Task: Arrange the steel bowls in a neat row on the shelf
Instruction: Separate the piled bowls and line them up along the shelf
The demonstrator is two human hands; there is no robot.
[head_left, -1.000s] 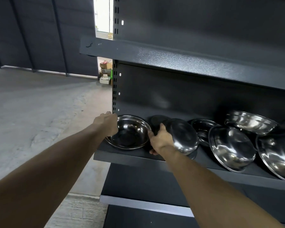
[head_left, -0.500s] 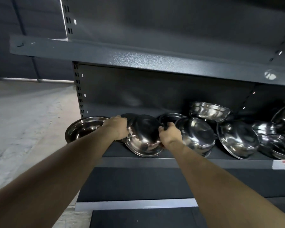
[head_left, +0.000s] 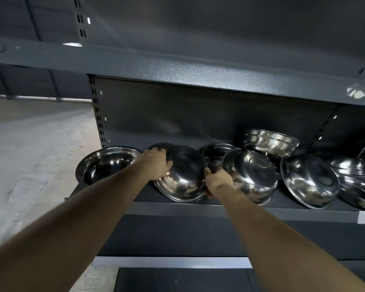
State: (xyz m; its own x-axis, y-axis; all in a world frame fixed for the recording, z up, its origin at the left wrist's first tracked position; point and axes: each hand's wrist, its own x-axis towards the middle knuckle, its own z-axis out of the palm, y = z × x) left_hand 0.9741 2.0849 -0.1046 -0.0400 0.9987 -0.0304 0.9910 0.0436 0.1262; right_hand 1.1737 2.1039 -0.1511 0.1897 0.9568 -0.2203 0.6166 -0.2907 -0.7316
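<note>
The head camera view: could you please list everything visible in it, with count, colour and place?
steel bowls: at least eight, silver, on the middle shelf; most tilted or leaning on one another to the right.
leftmost bowl: one, silver, open side up at the shelf's left end.
held bowl: one, silver, tilted with its underside toward the camera, between both hands.
shelf: dark grey metal, with another board above and one below.
floor: pale grey concrete, at left.
left hand: grips the held bowl's left rim.
right hand: grips its right rim.
</note>
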